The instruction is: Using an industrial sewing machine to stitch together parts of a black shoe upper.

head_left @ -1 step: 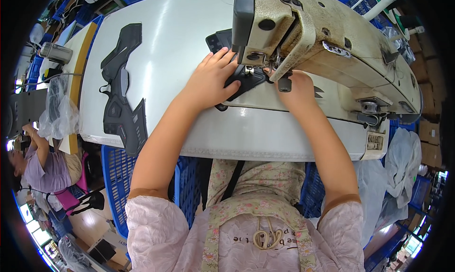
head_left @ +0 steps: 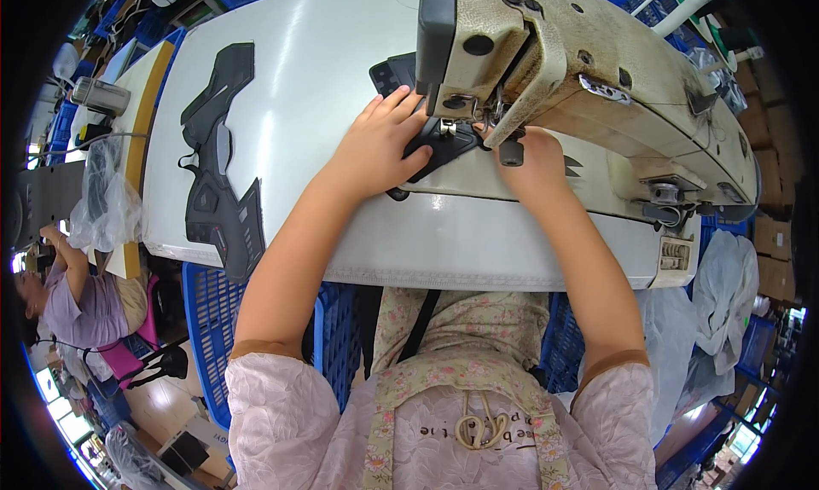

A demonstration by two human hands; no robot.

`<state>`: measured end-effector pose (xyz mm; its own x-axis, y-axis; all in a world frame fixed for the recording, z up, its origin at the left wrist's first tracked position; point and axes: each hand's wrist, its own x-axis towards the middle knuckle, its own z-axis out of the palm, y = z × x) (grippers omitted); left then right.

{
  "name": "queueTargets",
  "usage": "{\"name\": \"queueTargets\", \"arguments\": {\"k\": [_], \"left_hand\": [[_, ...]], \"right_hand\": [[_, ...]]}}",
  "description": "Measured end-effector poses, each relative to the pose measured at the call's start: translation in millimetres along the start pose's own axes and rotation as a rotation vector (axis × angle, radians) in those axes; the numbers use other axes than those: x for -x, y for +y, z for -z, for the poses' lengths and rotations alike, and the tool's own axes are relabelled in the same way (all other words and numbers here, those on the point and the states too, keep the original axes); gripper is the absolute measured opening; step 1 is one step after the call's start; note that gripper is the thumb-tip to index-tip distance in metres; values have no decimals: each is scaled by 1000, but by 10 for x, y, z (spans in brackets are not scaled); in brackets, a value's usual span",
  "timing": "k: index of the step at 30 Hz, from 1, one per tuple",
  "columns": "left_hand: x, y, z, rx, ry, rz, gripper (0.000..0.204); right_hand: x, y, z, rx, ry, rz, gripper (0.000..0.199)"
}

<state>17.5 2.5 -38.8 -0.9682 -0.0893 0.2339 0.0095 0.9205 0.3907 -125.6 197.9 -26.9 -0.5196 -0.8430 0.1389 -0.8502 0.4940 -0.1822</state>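
A black, shaped piece of sheet material (head_left: pixel 448 153) lies beneath the presser foot (head_left: pixel 447 127) of a sewing machine (head_left: pixel 580 55). My left hand (head_left: pixel 381 144) rests flat on its left part, fingers stretched forward and thumb out to the side. At the piece's right tip, my right hand (head_left: pixel 533 162) has its fingers curled in at the edge, partly hidden behind the machine head. A second black piece (head_left: pixel 223 162), long and angular with cut-outs, lies on the left of the white table (head_left: pixel 316 234).
Blue plastic crates (head_left: pixel 213 319) stand below the table's front edge. Clear plastic bags (head_left: pixel 725 285) hang at the right. Across at the left, a person in a purple top (head_left: pixel 90 307) sits at another workstation. Cardboard boxes (head_left: pixel 772 260) are stacked at the far right.
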Motion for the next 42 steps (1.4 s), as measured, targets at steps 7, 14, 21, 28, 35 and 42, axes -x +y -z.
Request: {"name": "queueTargets", "arguments": {"k": [7, 14, 21, 28, 35, 42], "left_hand": [[-7, 6, 0, -1, 37, -29, 43], [-13, -3, -15, 30, 68, -59, 36], [20, -39, -60, 27, 127, -84, 29], [7, -64, -79, 56, 88, -62, 30], [16, -12, -75, 41, 143, -52, 30], [52, -20, 21, -47, 176, -15, 35]], "right_hand": [[10, -56, 30, 0, 18, -31, 18], [-5, -46, 5, -6, -40, -122, 14], [-23, -11, -65, -44, -94, -184, 7], [14, 130, -247, -95, 65, -72, 8], [3, 44, -75, 52, 28, 59, 10], [117, -117, 69, -36, 55, -28, 7]]}}
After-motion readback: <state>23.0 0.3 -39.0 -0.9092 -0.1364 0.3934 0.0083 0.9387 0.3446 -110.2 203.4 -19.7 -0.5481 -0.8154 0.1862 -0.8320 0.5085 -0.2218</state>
